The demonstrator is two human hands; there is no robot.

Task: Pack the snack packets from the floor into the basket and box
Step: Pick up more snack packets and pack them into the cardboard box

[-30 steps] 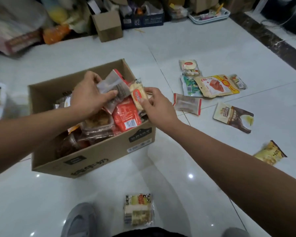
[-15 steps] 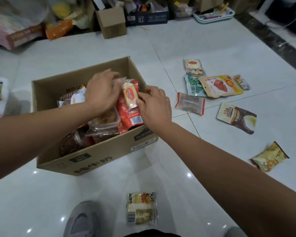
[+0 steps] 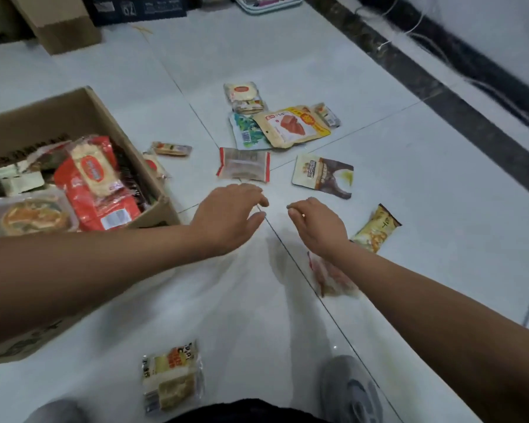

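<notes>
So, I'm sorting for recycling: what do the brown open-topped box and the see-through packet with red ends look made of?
The brown open-topped box looks like cardboard, matt: dull brown walls, creased corner. The see-through packet with red ends looks like thin plastic film, slightly glossy: its contents show through. Exact plastic unclear.

Both hands are out over the white tiled floor (image 3: pixel 425 184), holding nothing, with a small gap between them. The left hand (image 3: pixel 229 218) hovers just short of a clear packet with red ends (image 3: pixel 244 165). The right hand (image 3: pixel 315 227), fingers loosely curled, sits between a cream-and-brown pouch (image 3: pixel 322 175) and a yellow packet (image 3: pixel 376 230). The cardboard box (image 3: pixel 37 123) on the left is stuffed, with a red packet (image 3: pixel 104 206) near the top. Farther out a tan pouch (image 3: pixel 290 126) overlaps a green packet (image 3: pixel 245 132). A blurry reddish packet (image 3: pixel 330 279) lies under the right forearm, and one more packet (image 3: pixel 171 377) lies down by a grey shoe (image 3: pixel 348 389).
</notes>
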